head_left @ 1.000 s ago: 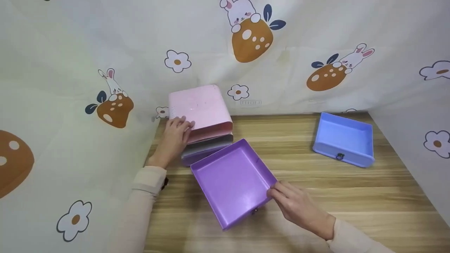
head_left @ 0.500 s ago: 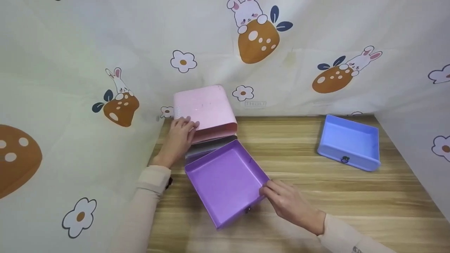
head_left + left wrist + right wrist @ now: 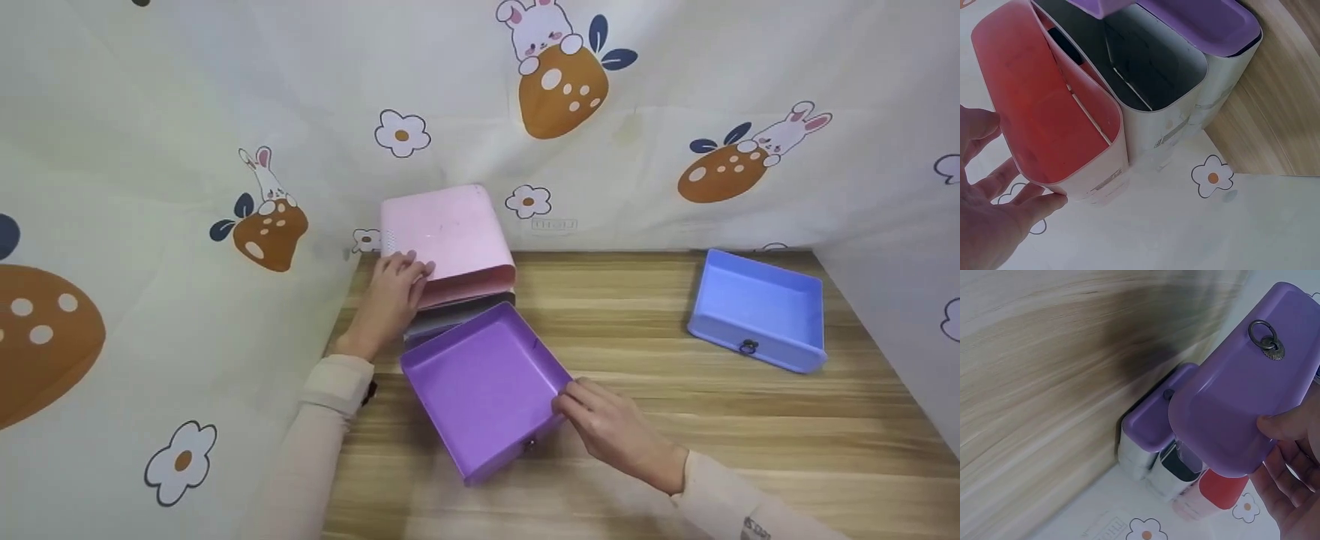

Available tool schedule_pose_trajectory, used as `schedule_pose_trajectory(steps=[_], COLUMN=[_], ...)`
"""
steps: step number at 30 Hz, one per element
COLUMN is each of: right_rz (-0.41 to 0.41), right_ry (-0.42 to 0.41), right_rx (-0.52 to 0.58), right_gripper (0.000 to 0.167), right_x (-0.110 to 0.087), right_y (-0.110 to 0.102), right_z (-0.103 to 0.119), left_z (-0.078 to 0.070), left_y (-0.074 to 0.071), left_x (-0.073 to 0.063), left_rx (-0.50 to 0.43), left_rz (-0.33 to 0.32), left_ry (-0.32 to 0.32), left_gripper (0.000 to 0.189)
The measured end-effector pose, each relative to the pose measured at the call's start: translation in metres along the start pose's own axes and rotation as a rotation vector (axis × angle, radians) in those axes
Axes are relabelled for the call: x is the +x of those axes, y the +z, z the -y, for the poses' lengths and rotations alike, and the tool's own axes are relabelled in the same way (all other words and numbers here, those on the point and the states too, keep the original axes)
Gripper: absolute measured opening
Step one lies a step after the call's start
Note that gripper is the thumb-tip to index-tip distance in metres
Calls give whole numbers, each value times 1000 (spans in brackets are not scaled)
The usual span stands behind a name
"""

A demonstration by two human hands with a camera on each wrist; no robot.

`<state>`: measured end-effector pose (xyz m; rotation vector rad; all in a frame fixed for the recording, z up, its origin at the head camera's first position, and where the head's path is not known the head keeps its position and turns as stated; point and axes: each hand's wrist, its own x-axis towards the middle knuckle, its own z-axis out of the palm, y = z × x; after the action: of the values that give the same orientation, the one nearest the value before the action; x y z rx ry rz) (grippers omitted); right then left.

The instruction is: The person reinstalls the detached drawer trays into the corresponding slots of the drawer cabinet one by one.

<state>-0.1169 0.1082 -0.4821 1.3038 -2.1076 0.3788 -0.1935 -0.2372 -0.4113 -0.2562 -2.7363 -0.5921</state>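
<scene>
The right hand (image 3: 619, 435) pinches the purple drawer (image 3: 487, 390) near its right front corner, thumb on the outer face beside the metal ring (image 3: 1264, 334). The drawer lies to the left of that grip; nearly square, it runs front to back away from the person, and its back wall faces the cabinet (image 3: 446, 232), turned somewhat askew to the openings. That angle looks like the relation that matters most. No contents show in the drawer.

The left hand (image 3: 390, 300), the nearer to the cabinet, rests loosely bent fingers on its pink top tier, clasping nothing. Nothing shows inside the red top compartment (image 3: 1044, 112) or the dark middle one (image 3: 1145, 62); the bottom one is filled by a second purple drawer front (image 3: 1157, 413). (Whether the held drawer touches the cabinet cannot be told.)

Well apart, at the far right, a blue drawer (image 3: 757, 300) sits on the table (image 3: 622, 300), with no contents visible, before a printed curtain (image 3: 450, 45).
</scene>
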Motion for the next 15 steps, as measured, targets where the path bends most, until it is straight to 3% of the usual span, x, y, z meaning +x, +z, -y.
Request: schedule_pose_trajectory(steps=[8, 12, 15], right_rz=[16, 18, 20], right_ry=[6, 14, 21], right_rx=[-16, -29, -36], right_gripper=[6, 19, 10], right_x=[0, -1, 0], right_y=[7, 11, 14], right_z=[-7, -9, -9], left_z=[-1, -1, -1], left_y=[1, 0, 0], left_x=[0, 1, 1], left_rx=[7, 4, 0], left_rz=[-11, -13, -20], left_ry=[20, 21, 20], left_gripper=[21, 21, 20])
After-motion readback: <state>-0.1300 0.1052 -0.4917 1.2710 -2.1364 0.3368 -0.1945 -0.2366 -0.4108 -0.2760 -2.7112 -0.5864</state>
